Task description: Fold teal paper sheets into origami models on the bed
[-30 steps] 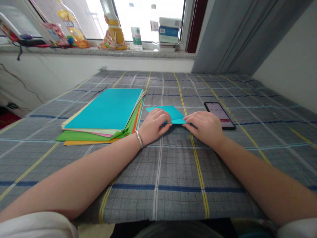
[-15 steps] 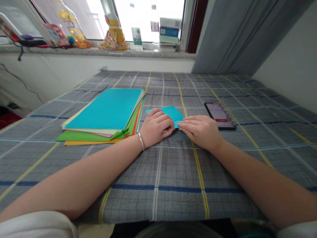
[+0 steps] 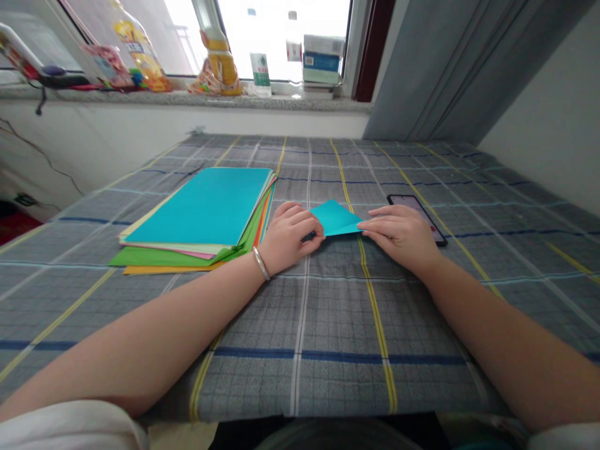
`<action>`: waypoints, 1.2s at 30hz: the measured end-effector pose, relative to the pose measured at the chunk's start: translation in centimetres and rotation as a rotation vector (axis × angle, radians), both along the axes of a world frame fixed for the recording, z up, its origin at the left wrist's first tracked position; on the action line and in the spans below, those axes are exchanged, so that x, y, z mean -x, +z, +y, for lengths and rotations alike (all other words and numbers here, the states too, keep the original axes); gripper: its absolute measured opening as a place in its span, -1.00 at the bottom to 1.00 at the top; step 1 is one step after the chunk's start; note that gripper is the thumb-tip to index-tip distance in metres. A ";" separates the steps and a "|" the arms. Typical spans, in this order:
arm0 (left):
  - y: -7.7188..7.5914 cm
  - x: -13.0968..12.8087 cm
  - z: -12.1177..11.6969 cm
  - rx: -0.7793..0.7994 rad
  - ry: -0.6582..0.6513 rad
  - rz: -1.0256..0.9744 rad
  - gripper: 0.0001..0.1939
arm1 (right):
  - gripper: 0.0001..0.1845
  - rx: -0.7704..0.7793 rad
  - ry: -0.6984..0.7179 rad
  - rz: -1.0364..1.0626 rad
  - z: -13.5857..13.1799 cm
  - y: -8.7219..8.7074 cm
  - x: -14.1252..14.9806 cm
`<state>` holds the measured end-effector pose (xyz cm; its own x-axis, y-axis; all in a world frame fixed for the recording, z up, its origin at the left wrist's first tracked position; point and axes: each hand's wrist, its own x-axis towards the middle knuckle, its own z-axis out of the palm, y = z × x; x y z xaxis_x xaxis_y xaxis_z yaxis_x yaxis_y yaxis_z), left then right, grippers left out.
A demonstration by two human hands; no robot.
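Note:
A small folded sheet of blue paper [image 3: 336, 219] lies between my two hands, its peak pointing away from me and a straight edge facing me. My left hand [image 3: 293, 231], with a silver bangle at the wrist, pinches the paper's left end, which the fingers hide. At the right corner, my right hand [image 3: 396, 234] grips the paper between thumb and fingertips. To the left of my left hand rests a stack of coloured paper [image 3: 201, 209], with a blue sheet on top and green, orange and pink edges showing below.
A phone [image 3: 424, 219] lies just beyond my right hand, partly covered by it. The plaid cloth [image 3: 342, 325] covers the table. Bottles, packets and boxes [image 3: 321, 59] stand on the windowsill [image 3: 281, 103]. A grey curtain [image 3: 431, 69] hangs at the back right.
My right hand has moved right along the paper's near edge to its corner, now covering part of the phone. My left hand has shifted slightly left. More of the blue paper shows between them.

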<state>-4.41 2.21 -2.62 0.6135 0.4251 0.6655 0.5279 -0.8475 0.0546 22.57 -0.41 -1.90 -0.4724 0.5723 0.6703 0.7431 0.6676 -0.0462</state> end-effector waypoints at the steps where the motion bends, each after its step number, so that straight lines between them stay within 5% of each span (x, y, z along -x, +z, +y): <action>1: 0.0 0.0 0.0 0.003 0.000 -0.004 -0.85 | -0.84 0.005 0.000 0.009 0.0 0.0 -0.2; 11: 0.2 0.7 -0.1 0.072 0.055 -0.109 -0.90 | -0.84 0.001 -0.021 0.003 0.3 0.3 -1.1; 15: 0.2 0.5 -0.5 0.006 -0.045 0.011 -0.72 | -0.83 -0.047 0.007 -0.049 -0.7 0.6 0.3; 20: 0.4 0.1 -0.6 -0.036 -0.032 0.137 -0.76 | -0.83 -0.025 0.076 -0.032 -1.3 0.4 2.0; 26: 0.0 0.3 -0.3 -0.012 0.107 0.012 -0.75 | -0.84 0.034 0.066 0.081 -1.1 0.4 1.6; 36: -0.6 0.6 0.3 0.159 0.140 -0.235 -0.87 | -0.85 -0.004 -0.029 0.201 -0.8 0.6 0.1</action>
<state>-5.02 2.54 -3.20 0.3791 0.6047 0.7004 0.5960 -0.7386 0.3150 22.46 -1.21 -1.32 -0.3122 0.5811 0.7516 0.7379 0.6466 -0.1933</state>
